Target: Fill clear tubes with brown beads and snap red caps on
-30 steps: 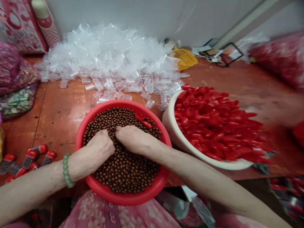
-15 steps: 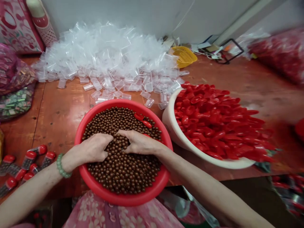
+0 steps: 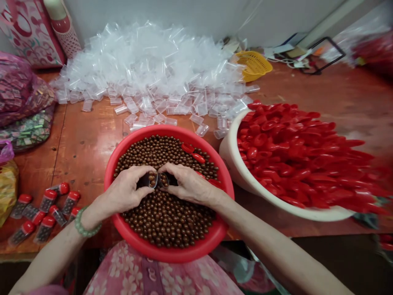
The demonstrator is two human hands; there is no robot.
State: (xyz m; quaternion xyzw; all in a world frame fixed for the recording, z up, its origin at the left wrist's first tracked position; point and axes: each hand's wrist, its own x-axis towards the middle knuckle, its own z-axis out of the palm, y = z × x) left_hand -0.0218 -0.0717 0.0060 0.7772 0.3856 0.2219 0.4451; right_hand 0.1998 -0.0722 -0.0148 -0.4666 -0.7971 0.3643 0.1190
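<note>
A red basin full of brown candy balls stands in front of me. My left hand is closed around a clear plastic tube, its mouth turned to the right with brown balls inside. My right hand grips a second clear tube, its mouth facing the first and also holding balls. The two rims are close together just above the ball surface; whether they touch I cannot tell. Several red scoop-shaped caps lie on the balls at the basin's upper right.
Behind the basin is a large heap of clear tubes. A white tub heaped with red scoop-shaped caps stands to the right. Filled, red-capped tubes lie at the left. A yellow basket sits at the back.
Both hands, with fingers down among the balls before, have risen slightly, and the tubes with balls in them now show. The view has shifted, so the scene sits farther right.
</note>
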